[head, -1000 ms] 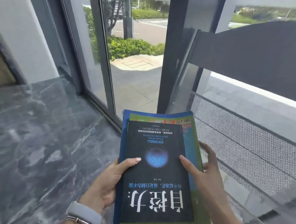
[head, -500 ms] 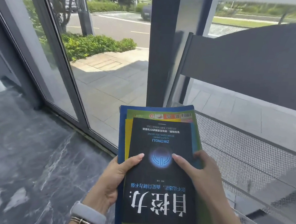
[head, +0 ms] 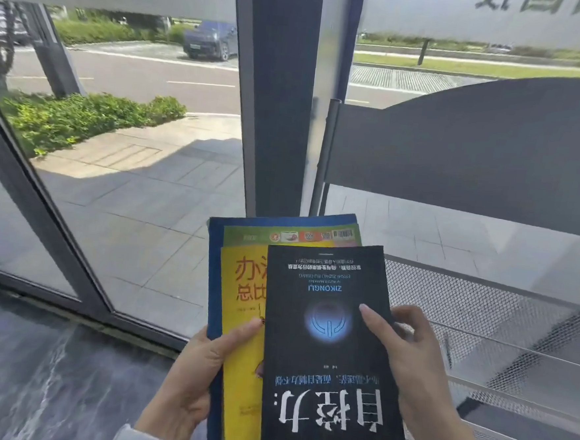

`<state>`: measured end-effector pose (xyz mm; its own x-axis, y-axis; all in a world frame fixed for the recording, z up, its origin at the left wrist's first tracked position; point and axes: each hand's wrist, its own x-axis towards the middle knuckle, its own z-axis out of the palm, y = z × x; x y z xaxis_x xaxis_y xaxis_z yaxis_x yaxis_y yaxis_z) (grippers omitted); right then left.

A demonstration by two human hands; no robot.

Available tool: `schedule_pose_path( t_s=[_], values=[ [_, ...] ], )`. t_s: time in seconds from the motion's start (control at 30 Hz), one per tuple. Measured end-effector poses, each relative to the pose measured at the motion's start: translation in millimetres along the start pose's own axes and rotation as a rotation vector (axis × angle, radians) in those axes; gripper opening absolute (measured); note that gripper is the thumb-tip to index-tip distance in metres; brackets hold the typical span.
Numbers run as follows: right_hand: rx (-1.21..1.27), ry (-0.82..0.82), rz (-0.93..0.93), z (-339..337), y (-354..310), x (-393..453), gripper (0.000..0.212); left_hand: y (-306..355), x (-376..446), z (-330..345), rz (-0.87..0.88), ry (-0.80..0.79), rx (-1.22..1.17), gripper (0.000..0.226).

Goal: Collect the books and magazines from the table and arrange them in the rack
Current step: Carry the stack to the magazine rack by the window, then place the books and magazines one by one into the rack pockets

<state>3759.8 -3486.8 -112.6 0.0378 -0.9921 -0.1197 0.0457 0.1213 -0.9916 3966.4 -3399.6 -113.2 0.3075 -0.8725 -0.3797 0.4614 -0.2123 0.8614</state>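
A stack of books and magazines is held in front of the person, above the edge of a grey mesh rack that stands to the right by the window. The left hand carries the stack from below and from its left edge: the thumb lies across the yellow book, its tip just touching the left edge of the black book, while the other fingers are hidden under the pile, so the hand is clamped on the stack. Under the yellow book sit a green magazine and, lowest, a blue magazine, whose border shows along the left and top.

The black book lies on top, shifted to the right of the others and printed upside down to the viewer. The right hand grips its right edge: the forefinger stretches flat across the cover toward the blue round emblem, and the remaining fingers curl around the edge and behind it, closed on the book. The book's right side overhangs the mesh shelf of the rack without visibly touching it
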Motion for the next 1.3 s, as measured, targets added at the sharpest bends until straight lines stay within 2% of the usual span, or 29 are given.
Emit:
schedule_pose_path(
  t_s=[0.23,0.3,0.43,0.53,0.6,0.77,0.9,1.03,1.3],
  values=[
    [0.061,-0.132,0.134,-21.9,0.0,25.8,0.012,14.2,4.3,-11.8,0.074,0.099,-0.018,0.042],
    [0.078,-0.141,0.087,-26.3,-1.6,32.7,0.013,18.6,1.1,-11.8,0.103,0.111,-0.024,0.044],
    [0.185,-0.093,-0.038,-35.8,-28.1,56.4,0.013,26.4,-6.9,-10.4,0.211,0.150,-0.011,0.065],
    [0.215,-0.045,-0.163,-36.8,-46.0,77.5,0.014,29.2,-16.4,-4.0,0.304,0.208,-0.005,0.059],
    [0.223,-0.038,-0.259,-31.2,-54.0,87.3,0.020,29.3,-24.6,0.6,0.362,0.244,0.015,0.067],
    [0.129,-0.006,-0.353,-13.0,-46.4,114.5,0.019,28.2,-38.0,3.3,0.441,0.310,0.014,0.072],
    [0.052,0.040,-0.368,2.8,-31.6,125.9,0.031,27.1,-40.6,3.7,0.461,0.351,0.003,0.070],
    [-0.138,0.147,-0.361,6.6,-15.5,131.5,0.028,25.7,-41.8,7.4,0.463,0.367,0.002,0.068],
    [-0.279,0.183,-0.410,-3.5,7.7,130.4,0.029,20.3,-40.3,6.8,0.436,0.362,-0.016,0.070]
  ],
)
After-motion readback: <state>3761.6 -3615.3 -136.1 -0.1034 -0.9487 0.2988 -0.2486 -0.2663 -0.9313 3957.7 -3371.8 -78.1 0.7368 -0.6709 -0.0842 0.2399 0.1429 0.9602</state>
